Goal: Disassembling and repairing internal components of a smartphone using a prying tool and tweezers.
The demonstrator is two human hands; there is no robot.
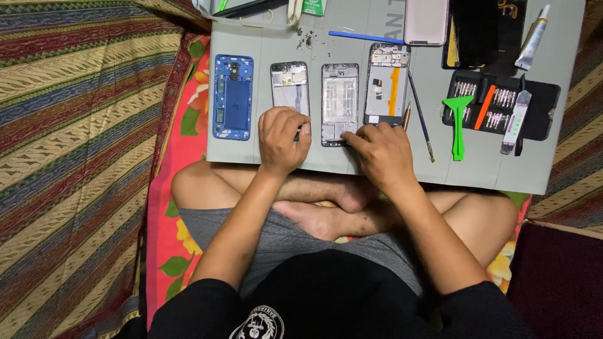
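Observation:
Four opened phone frames lie in a row on a grey work mat (377, 164). My left hand (283, 138) rests on the lower end of the second frame (289, 83), fingers curled over a small dark thing I cannot make out. My right hand (380, 154) touches the bottom edge of the third, silver frame (340, 100) with its fingertips pinched there. A blue frame (233, 96) lies to the left, and a frame with an orange strip (387, 83) to the right.
A black screwdriver bit case (541, 107) with a green pry tool (459, 122) and an orange tool sits at right. A glue tube (532, 39), a pink phone back (426, 21), a blue spudger (364, 37) and thin probes lie nearby. Striped fabric surrounds the mat.

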